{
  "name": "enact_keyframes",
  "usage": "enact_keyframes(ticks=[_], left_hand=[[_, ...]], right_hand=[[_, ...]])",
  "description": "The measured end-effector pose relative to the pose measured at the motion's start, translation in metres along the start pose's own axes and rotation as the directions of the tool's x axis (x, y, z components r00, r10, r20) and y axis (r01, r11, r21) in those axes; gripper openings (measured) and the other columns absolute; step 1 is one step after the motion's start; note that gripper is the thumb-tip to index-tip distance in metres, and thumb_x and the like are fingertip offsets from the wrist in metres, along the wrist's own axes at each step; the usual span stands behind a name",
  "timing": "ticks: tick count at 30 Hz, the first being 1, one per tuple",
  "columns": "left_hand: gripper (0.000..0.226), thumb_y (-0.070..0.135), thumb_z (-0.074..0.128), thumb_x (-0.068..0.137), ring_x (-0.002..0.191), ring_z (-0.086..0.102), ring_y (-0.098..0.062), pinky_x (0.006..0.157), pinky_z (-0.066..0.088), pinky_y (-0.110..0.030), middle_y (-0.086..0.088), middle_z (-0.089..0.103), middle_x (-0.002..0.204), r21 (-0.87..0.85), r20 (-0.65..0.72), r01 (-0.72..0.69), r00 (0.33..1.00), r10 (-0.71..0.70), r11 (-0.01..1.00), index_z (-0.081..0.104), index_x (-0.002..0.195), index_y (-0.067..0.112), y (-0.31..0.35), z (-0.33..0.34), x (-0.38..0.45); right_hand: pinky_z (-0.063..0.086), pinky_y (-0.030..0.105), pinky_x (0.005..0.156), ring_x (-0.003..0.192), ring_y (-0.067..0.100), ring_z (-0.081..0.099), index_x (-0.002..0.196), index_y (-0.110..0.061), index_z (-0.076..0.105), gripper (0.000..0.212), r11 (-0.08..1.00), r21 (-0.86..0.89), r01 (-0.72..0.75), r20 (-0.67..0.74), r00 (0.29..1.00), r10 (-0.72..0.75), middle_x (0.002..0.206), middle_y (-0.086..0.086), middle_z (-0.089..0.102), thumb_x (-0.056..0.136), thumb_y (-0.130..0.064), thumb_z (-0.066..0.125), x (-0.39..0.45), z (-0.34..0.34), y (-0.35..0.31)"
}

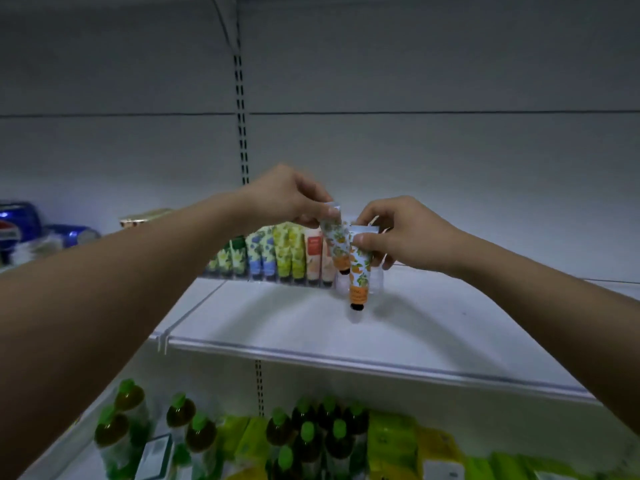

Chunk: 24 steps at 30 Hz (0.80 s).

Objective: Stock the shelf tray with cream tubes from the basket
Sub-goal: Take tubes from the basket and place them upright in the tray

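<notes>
Cream tubes, two, soft squeezable plastic with flat crimped top seams, orange-fruit print, dark round caps pointing down. First orange tube [337,242]: pinched at its seam by the left hand [287,199], grip clamped on it, hanging tilted over the right end of the shelf tray [277,278]. Second orange tube [358,271]: pinched at its seam by the right hand [405,233], grip clamped on it, hanging just right of the first and in front of the tray's right end, above the white shelf [277,317].
Shelf tray: clear plastic, low-walled, holding a row of upright tubes [273,254] in green, blue, yellow-green and peach prints, caps down.
Below the tray's shelf: green-capped bottles [190,431] of dark liquid, yellow-green packets [391,441].
Far left of the tray: blue cans [17,223].
</notes>
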<state>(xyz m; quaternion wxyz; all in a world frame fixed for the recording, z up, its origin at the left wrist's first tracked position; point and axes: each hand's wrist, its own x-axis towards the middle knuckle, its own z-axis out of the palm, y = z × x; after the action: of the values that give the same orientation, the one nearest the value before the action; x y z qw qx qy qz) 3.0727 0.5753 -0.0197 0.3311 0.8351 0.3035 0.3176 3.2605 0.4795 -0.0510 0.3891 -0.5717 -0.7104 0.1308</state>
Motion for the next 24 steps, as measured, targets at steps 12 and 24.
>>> enact_keyframes(ticks=[12,24], left_hand=[[0.017,0.004,0.075,0.081,0.081,0.069,-0.022,0.084,0.057,-0.039,-0.007,0.07,0.081,0.338,-0.178,-0.058,0.976,0.124,0.939,0.075,0.098,0.005,-0.027,0.031,0.097],[0.018,0.008,0.077,0.079,0.084,0.066,-0.014,0.074,0.047,-0.021,-0.004,0.075,0.095,0.613,-0.136,0.028,0.988,0.071,0.789,0.077,0.096,0.014,-0.053,0.054,0.138]], right_hand=[[0.051,0.017,0.05,0.056,0.012,0.065,0.087,-0.009,0.072,0.008,0.974,-0.212,-0.074,-0.281,0.96,0.011,0.083,0.009,0.072,0.09,-0.012,0.066,0.061,-0.036,0.047],[0.06,0.033,0.066,0.06,0.014,0.068,0.083,-0.014,0.07,0.008,0.975,-0.204,-0.092,-0.328,0.944,0.02,0.079,0.003,0.07,0.09,-0.012,0.066,0.08,-0.031,0.074]])
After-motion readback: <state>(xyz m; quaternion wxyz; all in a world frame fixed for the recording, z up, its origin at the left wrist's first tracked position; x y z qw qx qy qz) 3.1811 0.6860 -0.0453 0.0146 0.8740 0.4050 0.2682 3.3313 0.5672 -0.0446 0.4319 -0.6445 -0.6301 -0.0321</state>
